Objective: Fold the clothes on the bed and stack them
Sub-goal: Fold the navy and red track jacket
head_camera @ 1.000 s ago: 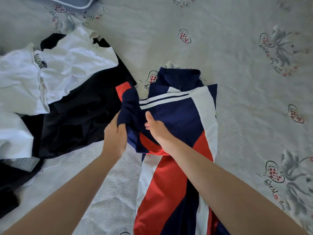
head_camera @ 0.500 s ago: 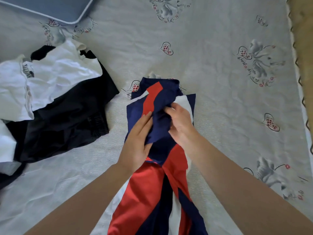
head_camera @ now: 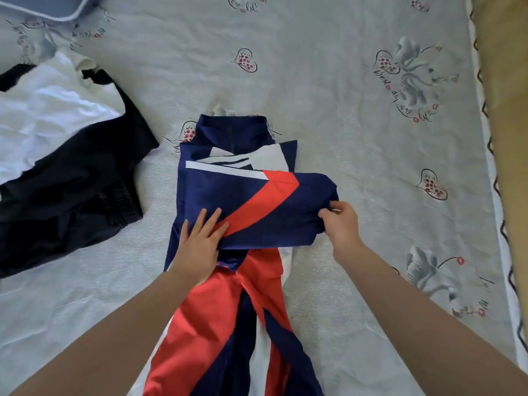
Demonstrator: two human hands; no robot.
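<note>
Sleeve fold could slip

Now the jacket (head_camera: pixel 228 195) lies mid-bed. Left hand (head_camera: pixel 198 244) presses flat with straight fingers; right hand (head_camera: pixel 341 221) pinches the folded sleeve's (head_camera: pixel 257 207) end. Letting go unevenly could let the slick fabric slide askew.

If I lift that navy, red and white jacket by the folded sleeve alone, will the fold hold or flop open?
Probably flops: the jacket drapes limp, and its sleeve stays put only while the left hand presses flat and the right hand pinches the cuff end. The smooth fabric looks slippery, so layers may slide. Likely light, since it bunches easily.
</note>
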